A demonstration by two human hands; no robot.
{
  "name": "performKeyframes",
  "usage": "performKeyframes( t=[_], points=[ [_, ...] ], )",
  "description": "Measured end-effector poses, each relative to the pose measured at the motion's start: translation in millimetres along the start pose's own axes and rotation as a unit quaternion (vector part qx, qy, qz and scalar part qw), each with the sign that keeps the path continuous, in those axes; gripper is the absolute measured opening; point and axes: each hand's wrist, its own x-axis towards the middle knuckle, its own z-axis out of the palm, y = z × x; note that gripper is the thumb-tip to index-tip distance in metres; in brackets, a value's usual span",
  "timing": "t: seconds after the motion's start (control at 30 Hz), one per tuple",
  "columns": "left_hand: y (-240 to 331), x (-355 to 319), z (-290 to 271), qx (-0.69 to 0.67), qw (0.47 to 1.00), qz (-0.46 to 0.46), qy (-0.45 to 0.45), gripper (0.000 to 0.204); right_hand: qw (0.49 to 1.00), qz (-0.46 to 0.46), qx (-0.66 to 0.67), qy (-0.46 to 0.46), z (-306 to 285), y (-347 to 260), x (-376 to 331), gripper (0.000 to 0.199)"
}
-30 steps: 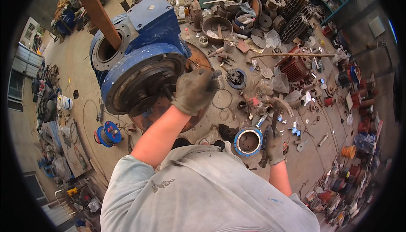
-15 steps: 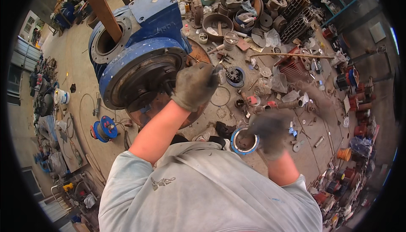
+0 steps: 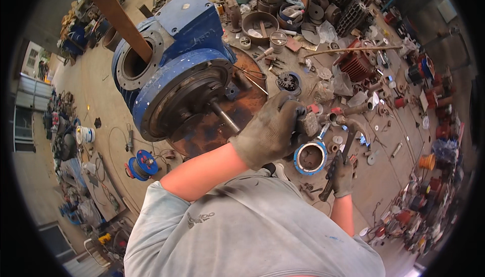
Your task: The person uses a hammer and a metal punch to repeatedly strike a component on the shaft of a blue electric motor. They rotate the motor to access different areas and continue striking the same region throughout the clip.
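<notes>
A large blue pump casing (image 3: 194,27) lies tilted at the left, its dark round flange facing me and a bare metal shaft (image 3: 225,117) sticking out of it. My gloved left hand (image 3: 270,135) is in front of the shaft's outer end, its fingers closed round a small grey-brown block (image 3: 307,124) whose material I cannot make out. Lower at the right, my gloved right hand (image 3: 343,177) grips a hammer (image 3: 349,143) by its dark handle, head up and apart from the block. A blue-rimmed ring (image 3: 310,158) lies on the floor between my hands.
Under the casing is a rusty round plate (image 3: 199,138), and a brown bar (image 3: 113,14) slants into its upper opening. A blue cable reel (image 3: 143,165) stands at the left. Metal parts, a red finned housing (image 3: 357,66) and a long stick (image 3: 353,51) litter the floor to the right.
My left hand has shifted right and nearer, baring the shaft. The right hand, blurred before, now shows clearly with the hammer, lower and further right. The whole view has swung a little.
</notes>
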Motion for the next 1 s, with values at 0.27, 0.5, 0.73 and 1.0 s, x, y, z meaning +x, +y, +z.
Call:
performKeyframes(
  t=[0.27,0.5,0.73,1.0],
  points=[
    [-2,-65,-85,-0.084,0.968,0.232,-0.036,0.038,0.994,0.05,0.068,0.07,98,5,-116,0.036],
    [-54,-114,-119,-0.117,0.953,0.279,-0.005,0.039,0.985,0.05,0.086,0.143,186,3,-234,0.035],
    [-79,-139,-136,-0.145,0.946,0.287,0.037,0.042,0.968,0.064,0.09,0.224,255,18,-335,0.034],
    [-100,-144,-133,-0.201,0.941,0.266,0.061,0.04,0.957,0.066,0.105,0.263,281,16,-385,0.035]
  ],
)
